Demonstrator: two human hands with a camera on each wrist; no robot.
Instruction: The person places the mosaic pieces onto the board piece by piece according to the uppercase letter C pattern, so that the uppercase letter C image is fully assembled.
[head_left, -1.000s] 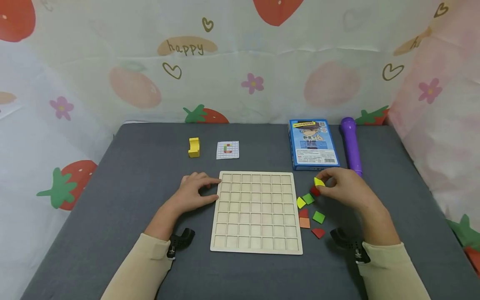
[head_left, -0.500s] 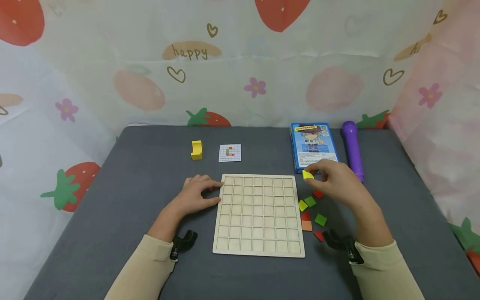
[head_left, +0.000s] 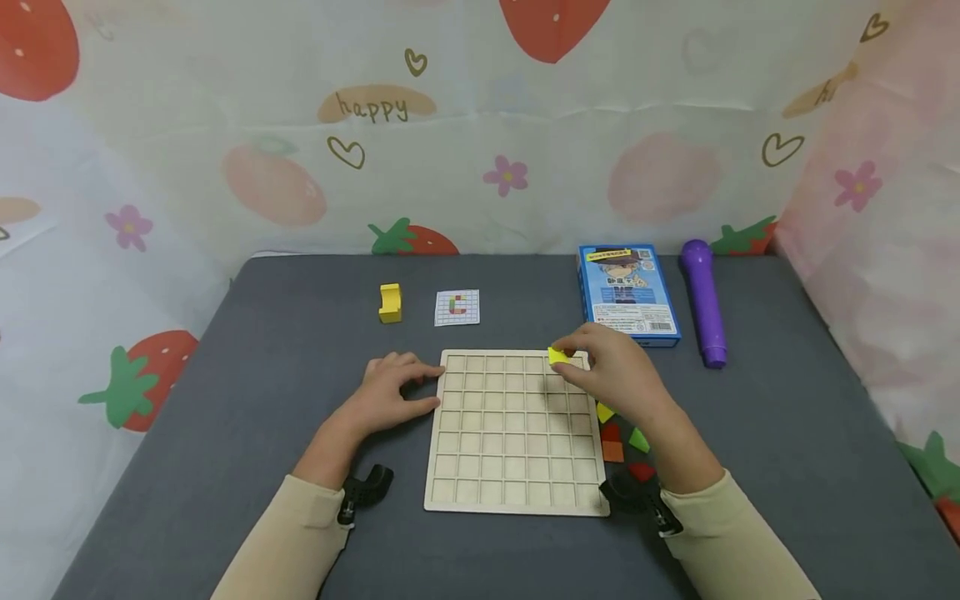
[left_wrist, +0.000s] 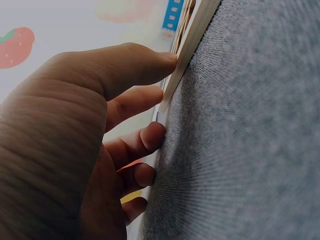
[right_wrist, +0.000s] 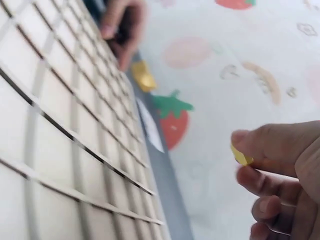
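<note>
In the head view my right hand [head_left: 618, 371] pinches a small yellow tile [head_left: 557, 356] over the top right part of a pale wooden grid board [head_left: 487, 421]. The right wrist view has this yellow tile [right_wrist: 241, 155] between thumb and index finger, raised off the board's face. My left hand [head_left: 392, 387] touches the board's left edge with thumb and index finger, the other fingers loosely bent. Beside the board's right edge lie an orange tile [head_left: 612, 452], a green tile [head_left: 639, 440], another yellow tile [head_left: 604, 412] and red tiles, partly covered by my right forearm.
Behind the board stand a notched yellow block [head_left: 390, 303] and a card [head_left: 457, 307] printed with a coloured pattern on a grid. A blue box [head_left: 628, 292] and a purple microphone-shaped object [head_left: 703, 304] lie at the back right of the grey-covered table [head_left: 315, 292].
My right hand has carried the yellow tile leftward from beside the loose tiles to above the board's upper right. The left hand keeps its place at the board's left edge.
</note>
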